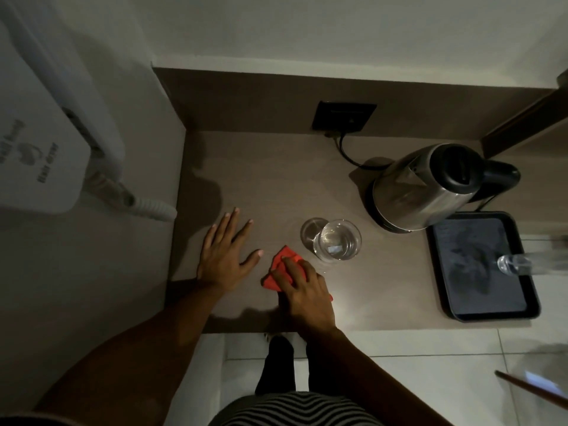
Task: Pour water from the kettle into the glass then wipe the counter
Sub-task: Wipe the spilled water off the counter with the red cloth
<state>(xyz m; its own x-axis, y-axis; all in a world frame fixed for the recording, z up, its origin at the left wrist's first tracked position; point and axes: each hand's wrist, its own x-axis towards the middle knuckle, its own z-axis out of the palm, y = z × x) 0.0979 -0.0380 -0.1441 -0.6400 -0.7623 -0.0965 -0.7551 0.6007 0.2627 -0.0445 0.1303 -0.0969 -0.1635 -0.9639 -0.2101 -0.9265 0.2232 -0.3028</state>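
A steel kettle [421,189] with a black lid and handle stands on its base at the back right of the brown counter [276,179]. A clear glass [336,239] holding water stands in the counter's middle, in front of the kettle and to its left. My right hand [302,290] presses down on a red cloth [284,265] just left of the glass, near the front edge. My left hand [224,253] lies flat on the counter with fingers spread, left of the cloth and holding nothing.
A black tray [485,269] sits at the front right with a second clear glass [516,264] at its right side. A black wall socket [344,116] with the kettle's cord is at the back. A white hair dryer unit [46,149] hangs on the left wall.
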